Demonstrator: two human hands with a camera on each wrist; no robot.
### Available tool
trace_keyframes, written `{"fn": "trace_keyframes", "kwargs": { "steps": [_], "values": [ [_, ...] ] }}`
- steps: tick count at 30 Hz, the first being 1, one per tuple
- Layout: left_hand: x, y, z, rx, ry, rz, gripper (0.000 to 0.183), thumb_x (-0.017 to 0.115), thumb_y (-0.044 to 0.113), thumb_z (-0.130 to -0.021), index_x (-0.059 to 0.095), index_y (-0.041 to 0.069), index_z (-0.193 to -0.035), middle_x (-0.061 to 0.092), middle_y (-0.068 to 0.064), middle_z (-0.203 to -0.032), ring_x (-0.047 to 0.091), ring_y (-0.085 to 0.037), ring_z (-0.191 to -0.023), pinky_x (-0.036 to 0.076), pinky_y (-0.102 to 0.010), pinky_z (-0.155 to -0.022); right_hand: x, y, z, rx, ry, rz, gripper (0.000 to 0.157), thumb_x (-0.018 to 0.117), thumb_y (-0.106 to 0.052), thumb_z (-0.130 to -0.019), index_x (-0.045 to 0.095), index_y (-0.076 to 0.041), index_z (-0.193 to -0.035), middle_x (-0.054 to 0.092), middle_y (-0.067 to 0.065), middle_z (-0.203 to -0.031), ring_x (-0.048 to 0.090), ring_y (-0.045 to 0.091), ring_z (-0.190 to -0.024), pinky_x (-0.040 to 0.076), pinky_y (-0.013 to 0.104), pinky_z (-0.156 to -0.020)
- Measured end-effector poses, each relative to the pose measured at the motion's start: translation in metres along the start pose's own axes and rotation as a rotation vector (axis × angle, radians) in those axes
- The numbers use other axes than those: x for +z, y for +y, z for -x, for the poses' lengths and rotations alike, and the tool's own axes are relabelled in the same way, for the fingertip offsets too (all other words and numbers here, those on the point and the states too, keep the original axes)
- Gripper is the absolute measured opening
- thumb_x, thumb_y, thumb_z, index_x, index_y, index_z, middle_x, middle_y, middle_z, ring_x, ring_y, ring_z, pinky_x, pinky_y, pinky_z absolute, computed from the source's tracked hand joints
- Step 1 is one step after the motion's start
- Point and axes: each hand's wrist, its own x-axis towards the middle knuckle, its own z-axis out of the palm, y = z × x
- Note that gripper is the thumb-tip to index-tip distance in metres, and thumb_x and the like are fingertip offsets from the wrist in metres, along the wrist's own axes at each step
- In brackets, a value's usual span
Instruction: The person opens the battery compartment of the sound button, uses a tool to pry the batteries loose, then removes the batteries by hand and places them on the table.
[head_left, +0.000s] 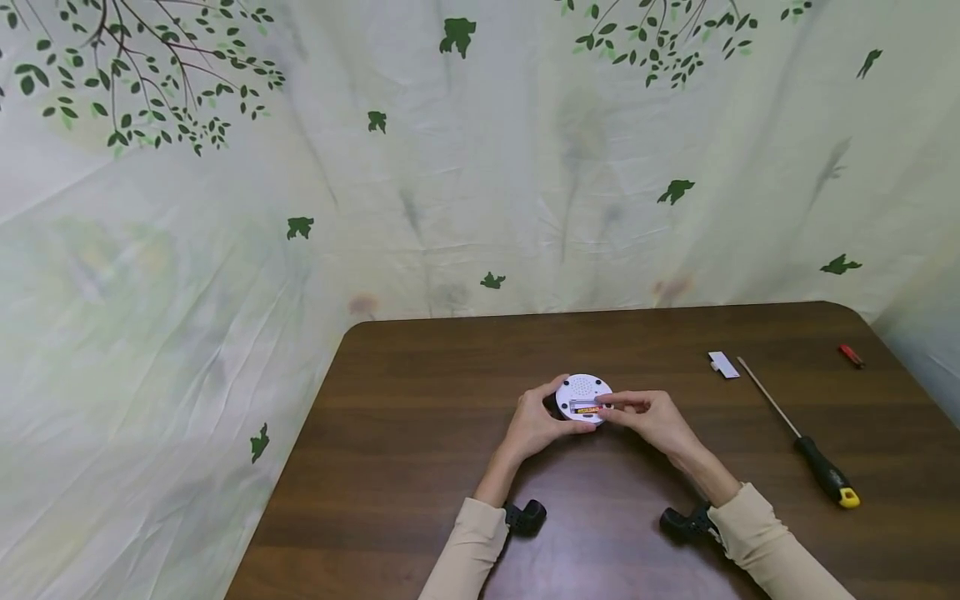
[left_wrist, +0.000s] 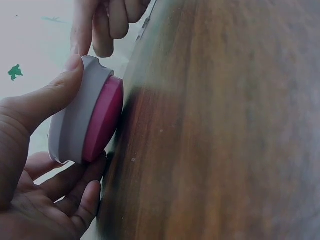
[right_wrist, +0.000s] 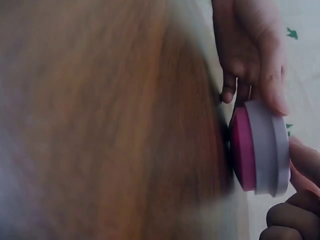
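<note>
A round white device (head_left: 581,387) with a pink far side (left_wrist: 104,120) is held with its perforated back facing up. My left hand (head_left: 538,421) grips it by the rim, thumb on the near edge and fingers around the far side. In the back is an uncovered battery slot, where a battery (head_left: 587,410) with a yellow and red label lies. My right hand (head_left: 651,417) has its thumb and forefinger at the battery's right end and appears to pinch it; the fingertips partly hide it. The right hand's other fingers (right_wrist: 287,216) are curled.
On the brown table (head_left: 420,467), to the right, lie a small white battery cover (head_left: 723,365), a screwdriver (head_left: 821,467) with a black and yellow handle, and a red battery (head_left: 851,357). A leaf-printed curtain (head_left: 450,208) hangs behind the table.
</note>
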Motion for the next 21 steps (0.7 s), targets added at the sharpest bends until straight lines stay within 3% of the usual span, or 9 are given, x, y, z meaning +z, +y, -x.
{"fn": "trace_keyframes", "kwargs": {
  "steps": [6, 8, 13, 15, 21],
  "values": [
    [-0.001, 0.000, 0.000, 0.006, 0.001, 0.012, 0.088, 0.096, 0.037, -0.073, 0.058, 0.010, -0.148, 0.064, -0.009, -0.145, 0.059, -0.021, -0.135, 0.045, -0.044, -0.116, 0.000, -0.005, -0.005, -0.153, -0.004, 0.112, 0.022, 0.082, -0.016, -0.089, 0.082, -0.001, -0.105, 0.064, 0.001, -0.074, 0.037, 0.002, -0.060, 0.027, 0.020, -0.052],
    [0.000, 0.000, -0.001, 0.006, 0.003, 0.014, 0.088, 0.096, 0.037, -0.073, 0.058, 0.011, -0.148, 0.064, -0.009, -0.145, 0.059, -0.020, -0.135, 0.044, -0.043, -0.116, -0.001, -0.007, -0.006, -0.161, 0.002, 0.111, 0.019, 0.082, -0.016, -0.089, 0.082, -0.002, -0.102, 0.064, 0.002, -0.073, 0.037, 0.001, -0.058, 0.028, 0.020, -0.051],
    [-0.001, 0.001, -0.001, 0.005, 0.010, 0.010, 0.088, 0.096, 0.035, -0.073, 0.058, 0.010, -0.148, 0.065, -0.009, -0.144, 0.059, -0.021, -0.134, 0.045, -0.043, -0.116, -0.009, -0.010, -0.006, -0.143, 0.053, 0.073, 0.021, 0.081, -0.019, -0.091, 0.082, -0.003, -0.105, 0.068, 0.005, -0.077, 0.041, 0.003, -0.062, 0.030, 0.022, -0.051],
    [-0.001, 0.000, -0.001, -0.001, 0.011, 0.007, 0.088, 0.096, 0.035, -0.073, 0.058, 0.010, -0.148, 0.064, -0.009, -0.144, 0.059, -0.021, -0.135, 0.045, -0.043, -0.116, -0.017, -0.010, -0.005, -0.125, 0.089, 0.066, 0.025, 0.081, -0.021, -0.091, 0.081, -0.003, -0.108, 0.075, 0.005, -0.087, 0.045, 0.004, -0.068, 0.033, 0.023, -0.054],
    [-0.002, -0.002, 0.000, -0.017, 0.027, 0.006, 0.089, 0.097, 0.035, -0.071, 0.059, 0.011, -0.147, 0.064, -0.008, -0.145, 0.057, -0.023, -0.138, 0.044, -0.043, -0.117, -0.055, -0.008, -0.006, -0.025, 0.223, 0.074, 0.044, 0.080, -0.041, -0.090, 0.079, -0.006, -0.117, 0.078, -0.013, -0.094, 0.055, 0.005, -0.084, 0.043, 0.024, -0.067]
  ]
}}
